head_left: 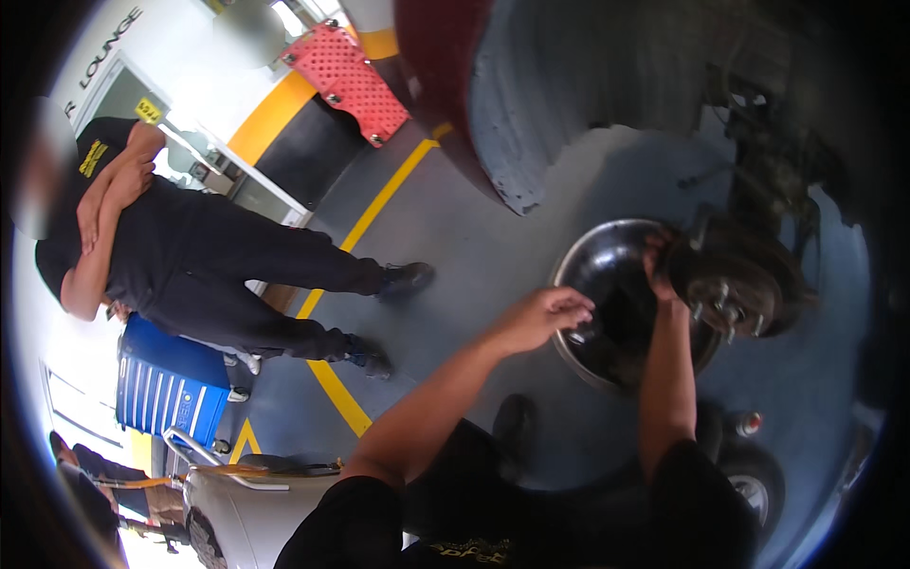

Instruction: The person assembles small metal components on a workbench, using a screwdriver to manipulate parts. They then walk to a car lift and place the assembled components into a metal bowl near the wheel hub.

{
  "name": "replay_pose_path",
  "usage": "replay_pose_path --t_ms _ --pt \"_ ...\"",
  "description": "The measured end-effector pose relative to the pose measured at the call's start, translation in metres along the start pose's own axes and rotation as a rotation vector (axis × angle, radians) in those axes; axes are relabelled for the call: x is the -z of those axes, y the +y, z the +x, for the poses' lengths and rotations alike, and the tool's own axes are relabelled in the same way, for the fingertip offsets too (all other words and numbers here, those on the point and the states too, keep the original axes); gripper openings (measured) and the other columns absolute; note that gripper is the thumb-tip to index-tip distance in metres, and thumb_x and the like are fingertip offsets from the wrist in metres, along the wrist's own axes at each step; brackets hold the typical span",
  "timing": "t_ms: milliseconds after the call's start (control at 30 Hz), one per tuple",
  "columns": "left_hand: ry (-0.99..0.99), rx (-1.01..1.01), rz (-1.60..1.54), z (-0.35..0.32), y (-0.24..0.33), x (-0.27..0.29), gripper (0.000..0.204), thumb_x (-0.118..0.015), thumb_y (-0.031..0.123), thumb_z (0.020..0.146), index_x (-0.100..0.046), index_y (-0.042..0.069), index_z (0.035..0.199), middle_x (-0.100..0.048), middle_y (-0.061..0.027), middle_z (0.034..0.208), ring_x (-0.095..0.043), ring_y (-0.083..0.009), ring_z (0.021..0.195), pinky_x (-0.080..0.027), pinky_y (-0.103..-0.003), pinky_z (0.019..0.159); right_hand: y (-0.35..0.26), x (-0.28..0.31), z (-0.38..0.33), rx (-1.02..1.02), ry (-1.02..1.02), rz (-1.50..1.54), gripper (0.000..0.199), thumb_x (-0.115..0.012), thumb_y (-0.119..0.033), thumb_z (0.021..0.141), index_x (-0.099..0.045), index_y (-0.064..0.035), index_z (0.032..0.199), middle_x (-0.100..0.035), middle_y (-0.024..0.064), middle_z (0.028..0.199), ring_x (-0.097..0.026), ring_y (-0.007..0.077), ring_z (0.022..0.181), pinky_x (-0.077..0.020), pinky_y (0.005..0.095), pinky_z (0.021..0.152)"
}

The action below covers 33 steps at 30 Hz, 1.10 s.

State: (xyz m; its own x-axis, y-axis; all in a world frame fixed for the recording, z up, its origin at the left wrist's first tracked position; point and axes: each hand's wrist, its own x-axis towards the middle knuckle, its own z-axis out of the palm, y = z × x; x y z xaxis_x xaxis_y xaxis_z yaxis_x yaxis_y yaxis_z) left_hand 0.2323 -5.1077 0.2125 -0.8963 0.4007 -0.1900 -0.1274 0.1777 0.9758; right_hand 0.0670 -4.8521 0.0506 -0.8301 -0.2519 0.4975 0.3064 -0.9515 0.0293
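A wheel hub [725,308] with bare studs and a worn brake assembly hangs at the right, its wheel off. My right hand [656,266] reaches up to the near-left edge of that assembly. Its fingers curl there against a dark part, and the hub side partly hides what they grip. Below it lies a wide round metal pan [573,270] with a shiny rim and dark inside. Over the pan's left rim is my left hand [550,318], its fingers bent in toward the thumb; anything between them is too small to make out.
A dark red car fender [431,85] and wheel arch overhang the top. A person [171,247] stands at left with arms folded. Behind are a blue tool cabinet [171,379] and a red creeper board [346,81]. A grey tank [242,517] and a small wheel [754,493] are near me.
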Motion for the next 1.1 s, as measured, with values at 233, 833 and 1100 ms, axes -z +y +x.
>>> replay_pose_path --t_ms 233,833,1100 --pt "0.004 0.026 0.035 -0.009 0.014 -0.01 0.034 -0.063 0.02 0.104 -0.063 -0.005 0.127 -0.071 -0.0107 0.116 -0.066 -0.0172 0.108 -0.052 -0.031 0.096 0.015 -0.032 -0.004 -0.019 0.236 -0.082 0.032 -0.06 -0.035 0.099 -0.064 -0.015 0.123 -0.061 -0.0002 0.095 -0.053 0.0232 0.093 -0.0497 0.0357 0.079" --pt "-0.034 -0.004 0.069 -0.005 -0.004 -0.008 0.034 -0.064 0.022 0.103 -0.064 -0.002 0.126 -0.072 -0.01 0.116 -0.067 -0.0162 0.105 -0.053 -0.031 0.092 0.023 -0.008 0.013 -0.111 0.174 -0.024 0.019 -0.059 -0.028 0.094 -0.055 -0.0098 0.094 -0.045 0.0015 0.091 -0.041 0.0173 0.083 -0.0379 0.0313 0.07" --pt "0.045 -0.037 0.12 0.0 -0.001 -0.017 0.032 -0.063 0.025 0.102 -0.064 0.002 0.123 -0.072 -0.007 0.109 -0.068 -0.0148 0.092 -0.054 -0.031 0.081 0.006 0.007 0.001 -0.099 0.048 -0.073 0.011 -0.052 -0.024 0.1 -0.053 -0.0135 0.097 -0.039 0.0014 0.095 -0.036 0.0186 0.088 -0.0349 0.0316 0.072"
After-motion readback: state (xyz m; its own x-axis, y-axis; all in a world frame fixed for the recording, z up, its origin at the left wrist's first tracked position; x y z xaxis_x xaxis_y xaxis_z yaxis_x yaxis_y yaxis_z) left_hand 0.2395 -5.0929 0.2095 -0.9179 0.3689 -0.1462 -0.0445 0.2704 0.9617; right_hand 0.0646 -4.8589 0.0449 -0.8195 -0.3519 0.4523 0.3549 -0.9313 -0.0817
